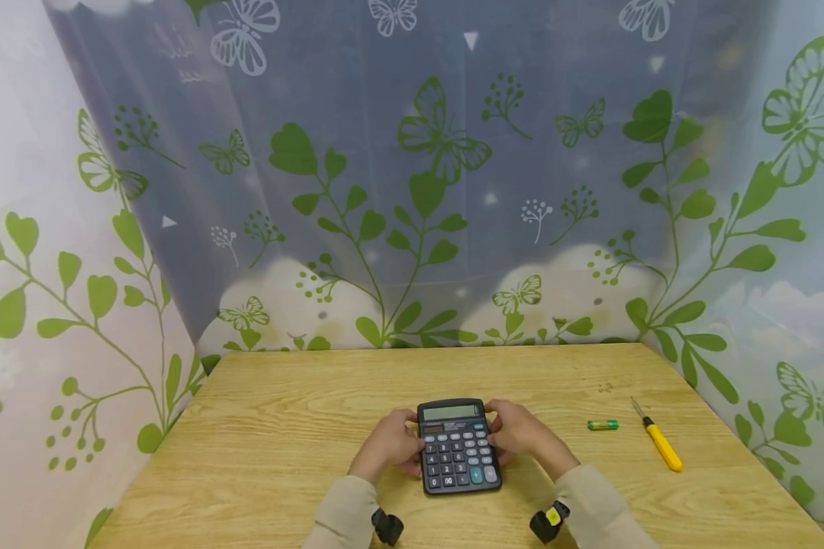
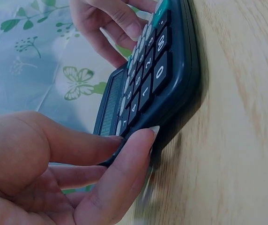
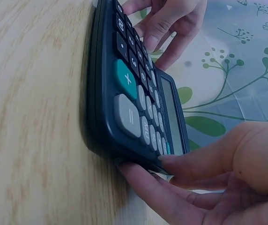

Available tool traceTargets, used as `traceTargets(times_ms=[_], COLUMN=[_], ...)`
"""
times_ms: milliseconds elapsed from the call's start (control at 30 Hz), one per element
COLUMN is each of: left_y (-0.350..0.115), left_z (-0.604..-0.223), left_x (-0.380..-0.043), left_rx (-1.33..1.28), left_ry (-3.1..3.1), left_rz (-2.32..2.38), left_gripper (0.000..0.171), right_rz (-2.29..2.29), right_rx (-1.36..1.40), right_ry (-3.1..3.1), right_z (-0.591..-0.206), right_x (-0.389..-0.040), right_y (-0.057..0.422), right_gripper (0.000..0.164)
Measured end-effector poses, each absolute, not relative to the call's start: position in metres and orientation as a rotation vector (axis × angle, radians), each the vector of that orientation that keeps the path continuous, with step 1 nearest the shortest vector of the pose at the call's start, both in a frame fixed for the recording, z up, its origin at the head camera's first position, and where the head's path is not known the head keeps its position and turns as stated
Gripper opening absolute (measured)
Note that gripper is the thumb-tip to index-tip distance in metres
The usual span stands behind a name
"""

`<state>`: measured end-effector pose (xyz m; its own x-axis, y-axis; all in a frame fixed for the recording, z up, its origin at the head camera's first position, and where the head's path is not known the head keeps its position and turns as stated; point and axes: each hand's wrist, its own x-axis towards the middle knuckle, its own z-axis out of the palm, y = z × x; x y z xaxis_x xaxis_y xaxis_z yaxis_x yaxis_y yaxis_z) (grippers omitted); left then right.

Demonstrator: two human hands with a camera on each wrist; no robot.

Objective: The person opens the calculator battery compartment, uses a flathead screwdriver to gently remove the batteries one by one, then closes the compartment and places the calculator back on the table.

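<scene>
A black desk calculator (image 1: 460,446) with grey, black and teal keys faces up at the front middle of the table, its display at the far end. My left hand (image 1: 393,442) grips its left side, thumb on the top edge by the keys and fingers at the side. On the opposite side my right hand (image 1: 518,432) holds it the same way, thumb over the rim. In the left wrist view the calculator (image 2: 145,89) shows its near end close over the wood. The right wrist view shows its teal plus key and grey equals key beside my right hand's fingers (image 3: 148,187).
On the wooden table (image 1: 281,412), a green battery (image 1: 603,425) lies right of my hands. Farther right is a screwdriver (image 1: 661,446) with a yellow handle, tip pointing away. Several tiny bits (image 1: 604,387) lie behind the battery. A printed curtain (image 1: 439,229) hangs behind the table.
</scene>
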<state>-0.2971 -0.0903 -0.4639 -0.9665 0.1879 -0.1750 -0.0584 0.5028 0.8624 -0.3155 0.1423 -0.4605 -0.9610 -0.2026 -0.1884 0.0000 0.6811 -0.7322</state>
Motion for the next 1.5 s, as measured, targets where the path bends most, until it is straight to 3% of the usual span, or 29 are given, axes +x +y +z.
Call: traceTargets(times_ms=[633, 867, 1067, 1500], left_y=[-0.0925, -0.0913, -0.0911, -0.0901], left_z=[-0.4686, -0.4685, -0.4682, -0.4693], left_x=[-0.3026, -0.3004, -0.3000, -0.3016], left_rx=[0.089, 0.121, 0.120, 0.098], left_ry=[2.454, 2.478, 2.493, 2.507], left_rz=[1.462, 1.476, 1.483, 1.477], left_gripper=[0.048, 0.059, 0.066, 0.063], right_rz=[-1.060, -0.991, -0.984, -0.991], right_rx=[-0.295, -0.367, -0.365, -0.372], right_ry=[2.711, 2.743, 2.739, 2.737], right_z=[-0.4586, -0.4571, -0.4559, -0.4573], right_x=[-0.3168, -0.3162, -0.3161, -0.3173], right_y=[0.1456, 0.1442, 0.1454, 0.1458], right_gripper=[0.063, 0.069, 0.069, 0.066])
